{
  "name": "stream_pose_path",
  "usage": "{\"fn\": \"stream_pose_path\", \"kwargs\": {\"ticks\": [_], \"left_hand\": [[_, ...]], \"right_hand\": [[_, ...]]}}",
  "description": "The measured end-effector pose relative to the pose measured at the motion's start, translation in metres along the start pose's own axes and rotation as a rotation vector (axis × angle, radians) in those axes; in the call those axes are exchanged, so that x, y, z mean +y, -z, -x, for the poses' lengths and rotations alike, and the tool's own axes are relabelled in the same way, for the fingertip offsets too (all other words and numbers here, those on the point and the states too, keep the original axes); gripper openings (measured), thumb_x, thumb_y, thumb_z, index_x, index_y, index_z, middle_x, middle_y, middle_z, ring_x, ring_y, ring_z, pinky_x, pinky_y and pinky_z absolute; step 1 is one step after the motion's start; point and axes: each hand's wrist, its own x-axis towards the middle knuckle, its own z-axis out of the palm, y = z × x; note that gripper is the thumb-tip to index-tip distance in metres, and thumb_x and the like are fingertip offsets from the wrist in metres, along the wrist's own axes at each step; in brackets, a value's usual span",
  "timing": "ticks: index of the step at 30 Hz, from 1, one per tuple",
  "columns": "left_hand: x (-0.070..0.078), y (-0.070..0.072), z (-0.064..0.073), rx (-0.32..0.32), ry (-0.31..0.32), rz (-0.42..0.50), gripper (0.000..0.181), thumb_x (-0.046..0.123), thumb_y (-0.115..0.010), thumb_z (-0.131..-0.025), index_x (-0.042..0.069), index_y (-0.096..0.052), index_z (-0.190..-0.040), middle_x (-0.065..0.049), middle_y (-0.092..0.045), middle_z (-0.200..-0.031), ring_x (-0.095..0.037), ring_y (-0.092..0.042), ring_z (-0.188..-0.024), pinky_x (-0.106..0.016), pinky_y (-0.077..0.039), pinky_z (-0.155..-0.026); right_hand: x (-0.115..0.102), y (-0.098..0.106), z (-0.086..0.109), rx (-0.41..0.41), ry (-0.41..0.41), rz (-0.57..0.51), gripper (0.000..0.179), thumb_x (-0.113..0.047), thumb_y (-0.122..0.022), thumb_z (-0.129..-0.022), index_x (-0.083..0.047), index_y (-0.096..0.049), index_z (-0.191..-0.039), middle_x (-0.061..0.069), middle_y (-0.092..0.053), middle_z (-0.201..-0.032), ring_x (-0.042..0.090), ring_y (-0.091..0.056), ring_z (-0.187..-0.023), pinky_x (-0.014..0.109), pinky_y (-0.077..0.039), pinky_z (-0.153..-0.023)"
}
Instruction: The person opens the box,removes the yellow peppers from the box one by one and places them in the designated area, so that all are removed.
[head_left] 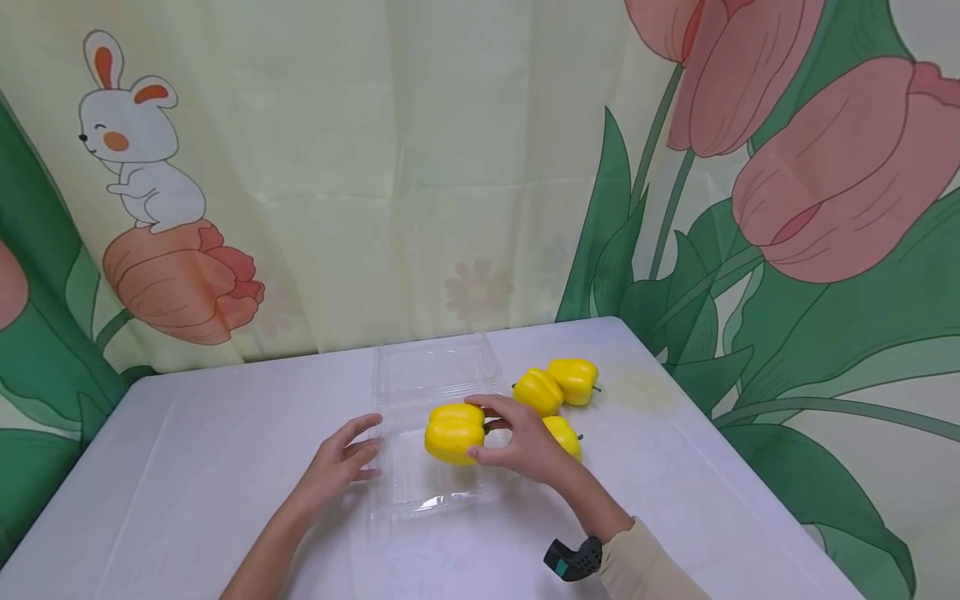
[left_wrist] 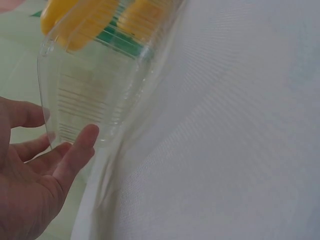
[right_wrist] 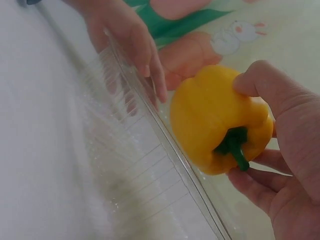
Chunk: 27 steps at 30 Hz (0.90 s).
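Observation:
A yellow bell pepper [head_left: 453, 435] with a green stem is gripped by my right hand [head_left: 525, 440], between the thumb and fingers, over a clear plastic clamshell box [head_left: 408, 492]. In the right wrist view the pepper [right_wrist: 210, 117] hangs just above the box's rim, its stem turned toward the palm. My left hand [head_left: 339, 462] is at the box's left side with fingers spread. Seen from the left wrist, that hand's fingertips [left_wrist: 89, 135] are right at the box wall [left_wrist: 82, 100]. The box's lid [head_left: 435, 367] lies folded back toward the curtain.
Right of the box, two yellow peppers [head_left: 558, 385] lie side by side on the white-covered table [head_left: 225, 467]. Another pepper [head_left: 564, 437] sits nearer, partly behind my right hand. A printed curtain [head_left: 450, 167] hangs along the table's far edge. A dark band [head_left: 573, 558] is on my right wrist.

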Motion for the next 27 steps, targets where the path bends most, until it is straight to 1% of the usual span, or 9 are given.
{"fn": "stream_pose_path", "kwargs": {"ticks": [5, 15, 20, 23, 25, 27], "left_hand": [[-0.0001, 0.0000, 0.0003, -0.003, -0.016, 0.013, 0.049, 0.012, -0.051, -0.099, 0.009, -0.036, -0.146, -0.013, -0.032, -0.156, -0.038, -0.042, -0.137, -0.035, -0.058, -0.088], [-0.0015, -0.0003, -0.0003, -0.001, -0.008, 0.021, 0.050, 0.010, -0.051, -0.099, 0.008, -0.036, -0.146, -0.013, -0.032, -0.156, -0.039, -0.042, -0.137, -0.035, -0.059, -0.086], [-0.0027, -0.0009, -0.0005, -0.002, -0.008, 0.026, 0.050, 0.010, -0.051, -0.099, 0.007, -0.036, -0.146, -0.014, -0.032, -0.156, -0.039, -0.042, -0.137, -0.035, -0.059, -0.086], [-0.0032, -0.0008, -0.0001, -0.006, -0.014, 0.028, 0.050, 0.010, -0.052, -0.099, 0.007, -0.035, -0.146, -0.015, -0.032, -0.156, -0.039, -0.042, -0.137, -0.035, -0.059, -0.086], [-0.0033, -0.0007, 0.0002, -0.008, -0.019, 0.031, 0.050, 0.010, -0.052, -0.099, 0.006, -0.035, -0.146, -0.015, -0.032, -0.156, -0.040, -0.042, -0.137, -0.035, -0.059, -0.086], [-0.0030, -0.0005, 0.0005, -0.008, -0.023, 0.034, 0.050, 0.010, -0.052, -0.098, 0.006, -0.035, -0.146, -0.015, -0.032, -0.156, -0.040, -0.042, -0.137, -0.035, -0.059, -0.086]], "right_hand": [[0.0003, 0.0018, 0.0008, 0.032, -0.011, 0.021, 0.060, -0.021, -0.077, -0.080, -0.019, -0.053, -0.135, -0.002, -0.060, -0.131, 0.016, -0.060, -0.107, 0.039, -0.055, -0.096], [0.0032, 0.0040, 0.0016, 0.034, -0.027, 0.012, 0.061, -0.021, -0.077, -0.080, -0.020, -0.053, -0.136, -0.001, -0.058, -0.134, 0.017, -0.060, -0.110, 0.040, -0.055, -0.096], [0.0039, 0.0056, 0.0022, 0.039, -0.040, 0.020, 0.061, -0.021, -0.077, -0.080, -0.019, -0.053, -0.136, -0.002, -0.058, -0.134, 0.017, -0.061, -0.110, 0.040, -0.055, -0.096], [0.0036, 0.0067, 0.0024, 0.048, -0.052, 0.033, 0.061, -0.022, -0.077, -0.080, -0.021, -0.053, -0.136, -0.003, -0.058, -0.133, 0.016, -0.061, -0.108, 0.041, -0.055, -0.096], [0.0039, 0.0074, 0.0022, 0.052, -0.051, 0.033, 0.062, -0.022, -0.077, -0.079, -0.018, -0.053, -0.136, -0.003, -0.058, -0.133, 0.016, -0.062, -0.107, 0.042, -0.055, -0.095], [0.0043, 0.0081, 0.0018, 0.054, -0.055, 0.031, 0.061, -0.022, -0.077, -0.079, -0.019, -0.053, -0.136, -0.003, -0.058, -0.133, 0.016, -0.062, -0.107, 0.042, -0.054, -0.096]]}}
